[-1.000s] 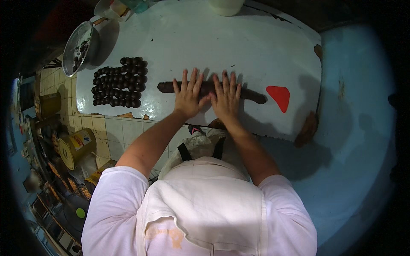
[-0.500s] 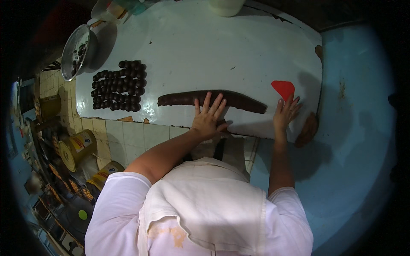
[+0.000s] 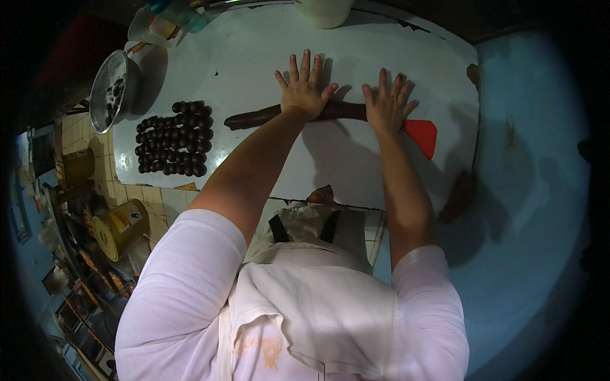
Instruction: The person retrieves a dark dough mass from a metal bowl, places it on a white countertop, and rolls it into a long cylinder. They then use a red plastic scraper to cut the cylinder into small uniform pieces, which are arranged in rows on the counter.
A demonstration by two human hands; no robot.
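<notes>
A long rope of dark brown dough [image 3: 346, 110] lies crosswise on the white table [image 3: 248, 76]. My left hand [image 3: 304, 89] rests on its middle, fingers spread and pointing to the far side, the heel of the palm on the dough. My right hand [image 3: 385, 105] lies over the rope's right end, its fingers also stretched apart; that end is hidden beneath it. Just right of this hand a red flat scraper [image 3: 422, 136] lies on the table. Rows of small dark brown balls [image 3: 178, 141] sit to the left of the rope.
A metal bowl [image 3: 131, 79] holding some dark pieces stands at the table's left edge. Clear plastic containers [image 3: 149, 28] are at the far left, and a whitish tub [image 3: 325, 13] is at the far edge. Yellow buckets [image 3: 121, 228] lie on the tiled floor at left.
Both hands have moved away from me, and the rope has rolled farther under them. It looks thinner. My right hand has come left from beside the scraper onto the rope.
</notes>
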